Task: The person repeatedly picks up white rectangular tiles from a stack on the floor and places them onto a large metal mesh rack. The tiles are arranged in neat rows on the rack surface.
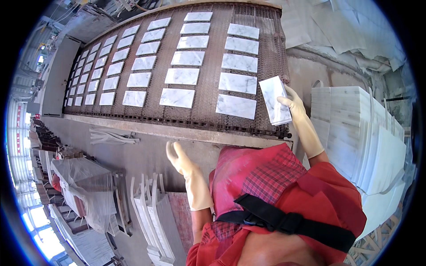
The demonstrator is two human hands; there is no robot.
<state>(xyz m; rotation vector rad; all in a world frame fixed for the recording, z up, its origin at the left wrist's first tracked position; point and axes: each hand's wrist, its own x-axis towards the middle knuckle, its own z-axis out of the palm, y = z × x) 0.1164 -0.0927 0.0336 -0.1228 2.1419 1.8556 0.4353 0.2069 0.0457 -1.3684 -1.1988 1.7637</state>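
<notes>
My right hand, in a cream rubber glove, is closed on a small stack of white marble tiles at the right end of the conveyor. The thumb lies over the top tile, and the other fingers go round the far edge. My left hand, gloved the same way, is held off the near side of the conveyor with fingers apart and nothing in it. Rows of grey-veined marble tiles lie spaced out on the brown mesh conveyor belt. The nearest row stands just left of the held stack.
The conveyor's front rail runs between me and the belt. Large stacked white slabs stand close on my right. To the left are a plastic-wrapped pile, upright pale strips and a bundle of white strips on the floor.
</notes>
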